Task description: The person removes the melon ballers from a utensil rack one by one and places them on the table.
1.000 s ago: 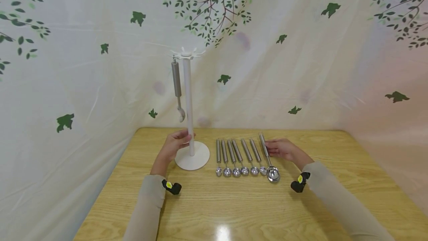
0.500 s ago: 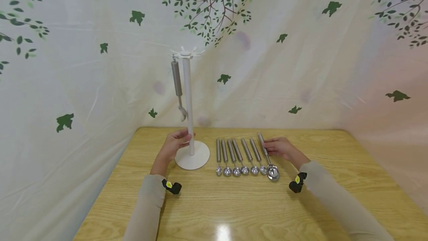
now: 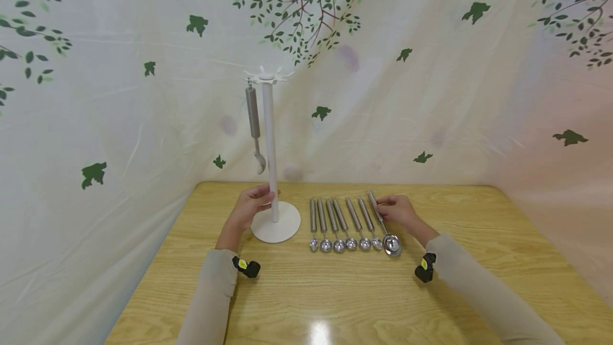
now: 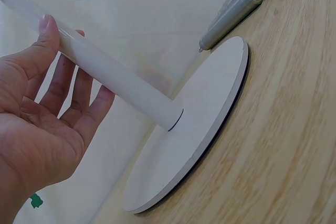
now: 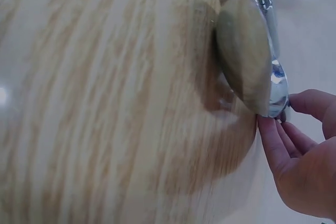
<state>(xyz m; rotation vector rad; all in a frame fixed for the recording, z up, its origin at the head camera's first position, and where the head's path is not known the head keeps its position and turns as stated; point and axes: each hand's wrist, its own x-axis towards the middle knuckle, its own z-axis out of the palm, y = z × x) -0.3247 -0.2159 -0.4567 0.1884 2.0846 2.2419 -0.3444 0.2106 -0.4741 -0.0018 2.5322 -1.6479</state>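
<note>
My left hand [image 3: 251,206] holds the pole of a white hanging stand [image 3: 270,137] low down; the left wrist view shows the thumb across the pole [image 4: 110,72] and the fingers behind it. One metal spoon [image 3: 253,116] hangs from the left of the stand's top. On the right, my right hand [image 3: 399,211] pinches the handle of a large metal scoop [image 3: 391,245], the right end of a row. In the right wrist view the scoop's rounded bowl [image 5: 244,51] hides most of its handle, with the fingertips just beyond it.
Several smaller metal spoons [image 3: 339,225] lie side by side on the wooden table [image 3: 297,302], between stand and scoop, handles pointing away. The stand's round base [image 3: 282,232] sits left of them. Behind the table hangs a leaf-patterned cloth [image 3: 364,121].
My right hand has moved slightly left and closed in on the scoop's handle. The handle has shifted a little left and the bowl slightly away from me. My left hand stays on the pole.
</note>
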